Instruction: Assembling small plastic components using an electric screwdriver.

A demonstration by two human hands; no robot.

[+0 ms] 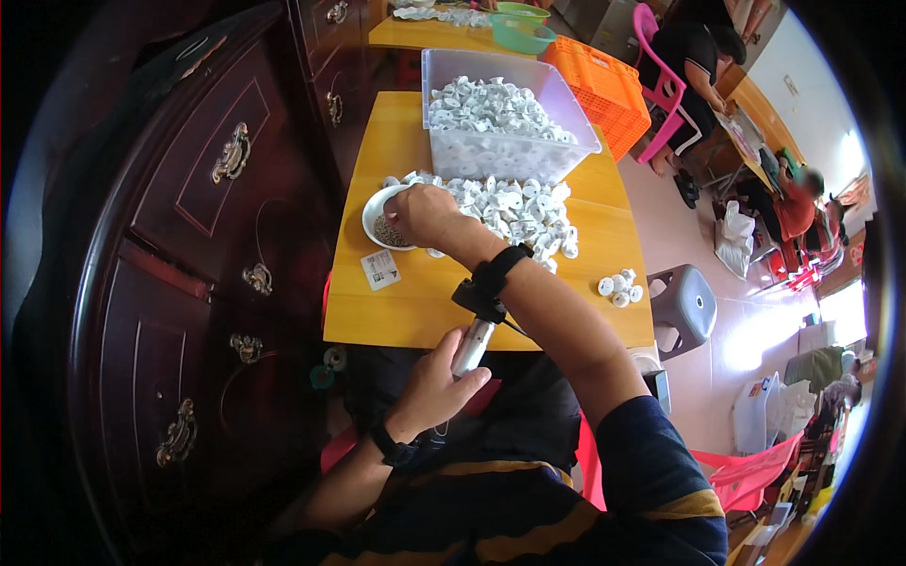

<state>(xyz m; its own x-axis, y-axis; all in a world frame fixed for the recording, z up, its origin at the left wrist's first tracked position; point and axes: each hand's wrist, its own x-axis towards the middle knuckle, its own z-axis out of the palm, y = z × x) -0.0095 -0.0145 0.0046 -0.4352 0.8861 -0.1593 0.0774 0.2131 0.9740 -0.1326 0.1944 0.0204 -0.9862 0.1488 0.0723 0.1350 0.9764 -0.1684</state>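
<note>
Right hand [429,215] kinda blocks view: fingertips hidden, part of white bowl [370,215] covered too. Tiny bits [390,233] inside way too small to ID. Silver tool [472,350]: far end tucked behind black wrist gadget [479,298]. Print on white label [380,270] unreadable. Far right, seated person [798,213], head blurred.

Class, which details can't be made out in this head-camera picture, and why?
Head view:
Right hand: its back hides the fingertips, so any grip is unclear.
Silver cylindrical tool in the left hand: the black wrist device seems to cover its upper end.
Small pieces in the white bowl: too tiny to identify.
White card: print too small to read.
</note>
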